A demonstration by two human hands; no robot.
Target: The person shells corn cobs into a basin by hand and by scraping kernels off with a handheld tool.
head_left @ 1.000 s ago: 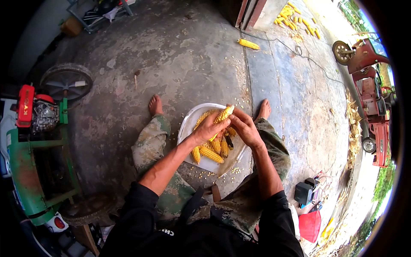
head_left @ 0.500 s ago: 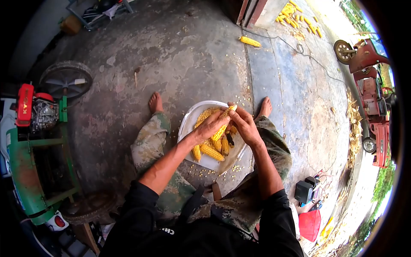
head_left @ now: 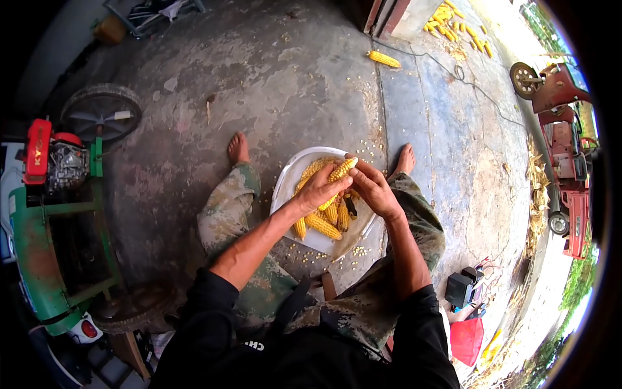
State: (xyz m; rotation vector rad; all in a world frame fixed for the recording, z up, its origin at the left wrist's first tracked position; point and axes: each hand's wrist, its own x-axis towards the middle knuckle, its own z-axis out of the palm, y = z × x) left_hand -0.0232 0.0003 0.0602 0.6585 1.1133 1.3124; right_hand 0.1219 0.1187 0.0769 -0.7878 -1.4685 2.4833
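Note:
Both hands grip one yellow corn cob (head_left: 343,169) above a white basin (head_left: 280,192) between my legs. My left hand (head_left: 319,188) wraps the cob from the left, its fingers bent around the lower part. My right hand (head_left: 374,189) closes on the upper end from the right, the thumb pressed against the kernels. Under the hands, the basin holds several more corn cobs (head_left: 322,225), some partly covered by my fingers. A dark piece (head_left: 351,206) lies among them, its kind unclear.
Loose kernels (head_left: 353,256) dot the concrete around the basin. A single cob (head_left: 384,59) lies ahead, near a cable (head_left: 459,74) and a pile of corn (head_left: 447,23). A green machine with a red engine (head_left: 39,152) stands left; black boxes (head_left: 460,289) and a red tricycle (head_left: 570,155) are right.
The hands stay closed on the cob, with a slight shift of the fingers and the cob's tilt. The whole view has moved slightly.

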